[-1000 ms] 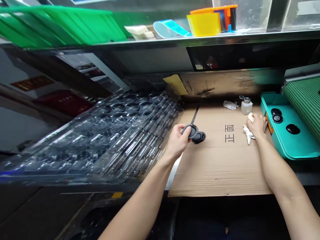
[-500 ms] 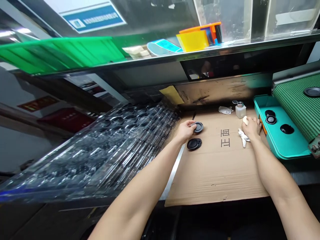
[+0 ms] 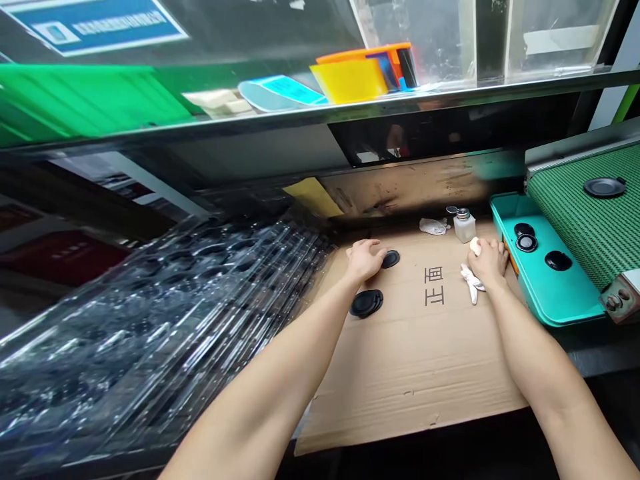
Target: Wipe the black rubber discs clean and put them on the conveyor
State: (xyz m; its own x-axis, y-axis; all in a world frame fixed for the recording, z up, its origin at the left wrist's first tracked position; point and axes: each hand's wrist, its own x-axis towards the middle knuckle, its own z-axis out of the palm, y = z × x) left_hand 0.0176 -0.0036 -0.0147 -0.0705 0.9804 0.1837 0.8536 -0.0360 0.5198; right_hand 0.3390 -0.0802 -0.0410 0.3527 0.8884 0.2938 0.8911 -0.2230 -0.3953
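My left hand (image 3: 367, 259) is over the cardboard with its fingers apart, the fingertips right beside a round black cap (image 3: 391, 259) that lies flat. Nearer to me lie overlapping black caps (image 3: 367, 303). My right hand (image 3: 489, 261) is closed on a small cream-coloured wad (image 3: 475, 246), too small to identify. Beneath it lies a crumpled white cloth (image 3: 473, 281). Just behind stands a small square bottle (image 3: 465, 227) with a metal top and its lid flipped up. Another white crumpled piece (image 3: 434, 227) is left of the bottle.
Stacked clear plastic trays (image 3: 200, 320) fill the left side. A teal bin (image 3: 565, 300) holding black parts stands right of the cardboard sheet (image 3: 400, 373). Beyond it, a green conveyor belt (image 3: 590, 220) carries a black disc (image 3: 605, 187). A shelf (image 3: 280, 119) runs across above.
My left hand has let go of the black cap, which now lies on the cardboard. The view has shifted to the right. My right hand stays by the bottle.
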